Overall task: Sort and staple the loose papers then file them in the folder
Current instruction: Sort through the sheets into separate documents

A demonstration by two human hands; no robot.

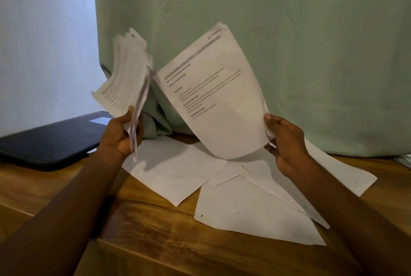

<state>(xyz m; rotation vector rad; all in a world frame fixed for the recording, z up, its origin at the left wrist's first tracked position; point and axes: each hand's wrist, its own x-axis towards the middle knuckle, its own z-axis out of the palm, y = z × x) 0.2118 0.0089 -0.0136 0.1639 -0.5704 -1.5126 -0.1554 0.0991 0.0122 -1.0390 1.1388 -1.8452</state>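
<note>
My left hand [121, 133] grips a fanned bundle of printed papers [125, 77] by its lower edge, held upright above the table and blurred. My right hand [287, 142] pinches the lower right corner of a single printed sheet [219, 97] headed "SECTION 3", tilted up facing me. Several loose white sheets [175, 171] lie face down and overlapping on the wooden table [155, 242] beneath both hands, the nearest one [251, 213] at centre right. A dark folder [51, 142] lies flat at the left. No stapler is in view.
A pale green curtain [289, 42] hangs right behind the table, its hem touching the tabletop. A white wall [44, 42] is at the left. An edge of more paper [403, 161] shows at the far right.
</note>
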